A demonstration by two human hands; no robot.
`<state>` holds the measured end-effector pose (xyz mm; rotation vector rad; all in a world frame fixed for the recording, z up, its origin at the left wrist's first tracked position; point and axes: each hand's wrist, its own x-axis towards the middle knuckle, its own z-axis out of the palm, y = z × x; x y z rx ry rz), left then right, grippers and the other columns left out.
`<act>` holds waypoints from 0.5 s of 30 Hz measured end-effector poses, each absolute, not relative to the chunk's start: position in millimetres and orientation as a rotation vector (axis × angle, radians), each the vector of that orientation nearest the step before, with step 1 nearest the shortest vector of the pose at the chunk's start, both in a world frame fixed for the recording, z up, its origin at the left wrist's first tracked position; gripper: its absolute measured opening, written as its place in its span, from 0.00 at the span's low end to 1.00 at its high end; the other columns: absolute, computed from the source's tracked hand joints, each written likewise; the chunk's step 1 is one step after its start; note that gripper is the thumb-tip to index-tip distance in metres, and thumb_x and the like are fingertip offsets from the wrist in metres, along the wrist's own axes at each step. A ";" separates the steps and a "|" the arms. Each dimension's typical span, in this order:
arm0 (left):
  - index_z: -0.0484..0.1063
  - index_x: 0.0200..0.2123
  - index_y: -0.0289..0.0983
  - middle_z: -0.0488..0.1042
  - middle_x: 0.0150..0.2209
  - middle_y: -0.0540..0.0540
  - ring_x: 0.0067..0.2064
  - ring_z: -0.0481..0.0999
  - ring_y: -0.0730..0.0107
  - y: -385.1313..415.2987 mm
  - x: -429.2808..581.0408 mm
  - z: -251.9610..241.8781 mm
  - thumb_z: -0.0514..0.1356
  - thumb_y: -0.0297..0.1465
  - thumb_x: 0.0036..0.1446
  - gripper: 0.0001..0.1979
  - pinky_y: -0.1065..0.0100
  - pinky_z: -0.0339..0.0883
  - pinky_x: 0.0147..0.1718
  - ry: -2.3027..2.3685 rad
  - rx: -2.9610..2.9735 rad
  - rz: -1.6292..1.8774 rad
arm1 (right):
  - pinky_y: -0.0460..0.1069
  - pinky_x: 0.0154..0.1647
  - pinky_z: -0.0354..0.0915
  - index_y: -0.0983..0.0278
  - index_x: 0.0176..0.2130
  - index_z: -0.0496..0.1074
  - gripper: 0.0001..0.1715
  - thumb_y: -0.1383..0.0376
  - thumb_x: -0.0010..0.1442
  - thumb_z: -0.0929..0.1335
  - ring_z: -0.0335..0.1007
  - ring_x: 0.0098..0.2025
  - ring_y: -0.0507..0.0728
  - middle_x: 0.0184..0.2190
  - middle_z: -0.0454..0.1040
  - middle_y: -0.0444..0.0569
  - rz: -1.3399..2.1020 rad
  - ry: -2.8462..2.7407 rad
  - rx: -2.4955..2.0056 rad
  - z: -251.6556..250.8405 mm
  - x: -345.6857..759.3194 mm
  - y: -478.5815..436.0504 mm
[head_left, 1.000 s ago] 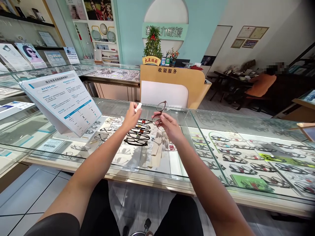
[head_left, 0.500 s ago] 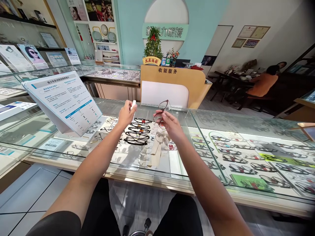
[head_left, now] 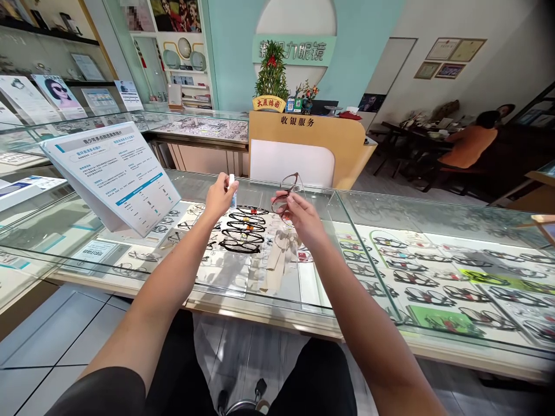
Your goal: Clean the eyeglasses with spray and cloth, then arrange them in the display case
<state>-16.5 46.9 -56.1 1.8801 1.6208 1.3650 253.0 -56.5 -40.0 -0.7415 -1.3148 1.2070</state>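
My left hand [head_left: 219,197] is closed around a small white bottle [head_left: 233,199], held upright just above the glass counter, with part of a bluish label showing below the fingers. To its right, my right hand [head_left: 304,215] pinches a pair of eyeglasses [head_left: 280,203] with thin dark-reddish rims. The glasses are raised over the counter, turned on end with one lens above the other. Fingertips cover part of the lower lens and frame. Several black eyeglass frames [head_left: 243,231] are lined up in the case between and below my hands.
The glass display counter [head_left: 165,276] runs across in front of my knees. A folded sign [head_left: 125,179] stands on it at left. More frames [head_left: 429,296] fill the right section. Beyond are a wooden cash desk [head_left: 353,138] and a seated person in orange [head_left: 470,144].
The bottle has turned in my left hand from tilted to upright, and more of it shows. My right hand and the eyeglasses have barely shifted.
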 end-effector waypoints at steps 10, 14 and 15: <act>0.64 0.42 0.44 0.82 0.40 0.46 0.40 0.80 0.57 50.8 -18.1 -59.2 0.59 0.47 0.70 0.14 0.59 0.68 0.43 1.598 1.911 1.464 | 0.53 0.47 0.68 0.54 0.51 0.85 0.30 0.38 0.60 0.79 0.75 0.41 0.56 0.51 0.85 0.47 1.209 -1.325 -0.761 -37.2 251.8 -59.6; 0.63 0.45 0.44 0.82 0.45 0.46 0.44 0.81 0.60 54.2 -17.1 -64.1 0.61 0.44 0.68 0.13 0.61 0.70 0.44 1.541 1.894 1.474 | 0.54 0.47 0.69 0.54 0.51 0.84 0.29 0.38 0.62 0.78 0.75 0.41 0.57 0.52 0.84 0.48 1.200 -1.343 -0.768 -36.7 251.7 -60.5; 0.62 0.45 0.44 0.82 0.46 0.46 0.44 0.81 0.61 55.1 -16.8 -65.3 0.61 0.43 0.68 0.13 0.62 0.70 0.44 1.518 1.876 1.463 | 0.54 0.47 0.69 0.54 0.51 0.84 0.29 0.38 0.62 0.77 0.75 0.42 0.57 0.52 0.84 0.48 1.196 -1.350 -0.771 -36.8 251.6 -60.5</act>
